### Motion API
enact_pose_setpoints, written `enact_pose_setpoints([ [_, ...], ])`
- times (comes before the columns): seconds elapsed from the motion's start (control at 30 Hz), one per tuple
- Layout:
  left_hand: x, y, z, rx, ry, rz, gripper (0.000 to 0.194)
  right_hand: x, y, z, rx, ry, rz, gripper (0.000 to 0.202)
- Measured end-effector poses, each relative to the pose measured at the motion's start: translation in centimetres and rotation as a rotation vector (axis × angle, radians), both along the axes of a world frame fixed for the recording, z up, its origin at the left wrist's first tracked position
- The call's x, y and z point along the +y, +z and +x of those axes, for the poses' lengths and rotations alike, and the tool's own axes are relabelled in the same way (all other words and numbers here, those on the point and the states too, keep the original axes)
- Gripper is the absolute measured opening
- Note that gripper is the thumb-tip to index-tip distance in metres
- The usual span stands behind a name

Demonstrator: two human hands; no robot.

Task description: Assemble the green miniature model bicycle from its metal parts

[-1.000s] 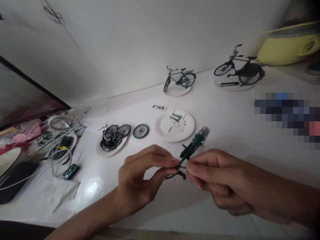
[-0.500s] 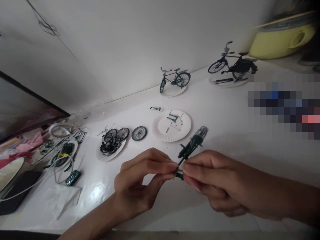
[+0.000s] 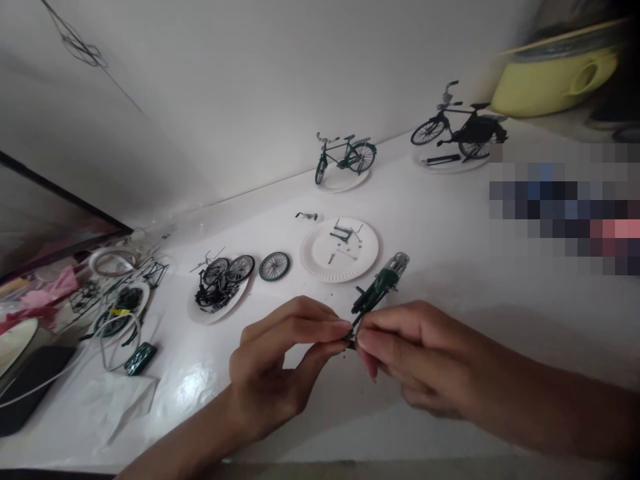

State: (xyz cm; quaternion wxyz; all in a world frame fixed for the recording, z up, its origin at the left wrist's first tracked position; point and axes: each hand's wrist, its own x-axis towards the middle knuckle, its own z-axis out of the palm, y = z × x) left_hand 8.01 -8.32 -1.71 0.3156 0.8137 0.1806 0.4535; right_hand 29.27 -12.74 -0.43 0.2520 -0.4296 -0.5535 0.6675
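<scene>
A partly built green model bicycle (image 3: 379, 288) points away from me above the table, its grey rear rack at the far end. My left hand (image 3: 285, 360) pinches the near end of its frame between thumb and forefinger. Right against those fingertips, my right hand (image 3: 420, 357) is closed on the same end, thumb and forefinger together. The fingers hide whatever small part lies between them. Beyond the hands, a paper plate (image 3: 313, 263) carries small green and metal parts. A loose spoked wheel (image 3: 275, 266) lies left of that plate, and a handlebar (image 3: 307, 216) lies behind it.
Two assembled model bicycles, one green (image 3: 345, 155) and one black (image 3: 457, 127), stand on plates by the wall. At left are a plate of black parts (image 3: 220, 287), a cable (image 3: 107, 360), a green object (image 3: 141, 359) and tissue (image 3: 125, 403). A yellow pot (image 3: 530, 87) stands back right.
The green part below the fingertips shows less now, and my right fingers have closed in nearer to my left ones. The whole view has shifted slightly.
</scene>
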Motion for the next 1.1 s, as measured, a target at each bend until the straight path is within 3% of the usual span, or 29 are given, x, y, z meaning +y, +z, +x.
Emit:
enact_pose_setpoints([
  [0.07,0.1,0.2,0.0,0.016,0.012,0.064,0.037,0.4,0.4,-0.2,0.224,0.029,-0.369,0.032],
  [0.13,0.2,0.2,0.0,0.025,0.008,0.073,0.038,0.7,0.4,-0.3,0.273,0.051,-0.392,0.032],
  [0.27,0.3,-0.3,-0.1,0.004,-0.005,-0.036,0.037,0.4,0.1,-0.1,-0.064,-0.028,0.194,0.032],
  [0.4,0.1,-0.6,0.0,0.001,-0.014,-0.128,0.035,0.1,-1.1,0.4,-0.394,0.060,0.773,0.019],
  [0.6,0.0,-0.4,0.1,0.018,-0.013,-0.183,0.028,0.5,-2.2,1.1,-0.614,0.111,1.235,0.025],
  [0.67,0.1,-0.4,0.1,0.012,-0.022,-0.181,0.029,0.6,-2.1,1.1,-0.622,0.104,1.299,0.031],
  [0.73,0.1,-0.4,0.2,0.013,-0.025,-0.184,0.029,0.4,-1.9,0.9,-0.591,0.119,1.198,0.032],
  [0.8,-0.1,-0.5,0.3,0.011,-0.023,-0.171,0.029,0.2,-1.4,0.8,-0.501,0.097,0.911,0.026],
  [0.9,-0.3,-0.4,0.2,-0.009,-0.029,-0.084,0.028,0.1,-0.5,0.6,-0.156,0.058,0.241,0.027],
  [1.0,-0.4,0.0,0.0,-0.018,-0.046,0.057,0.030,0.4,0.0,0.4,0.311,0.191,-0.341,0.032],
  [1.03,-0.3,0.1,-0.1,-0.018,-0.052,0.090,0.030,0.5,0.1,0.4,0.394,0.220,-0.429,0.034],
  [1.1,-0.2,0.3,-0.2,-0.005,-0.058,0.101,0.031,0.7,0.2,0.2,0.361,0.172,-0.387,0.036],
])
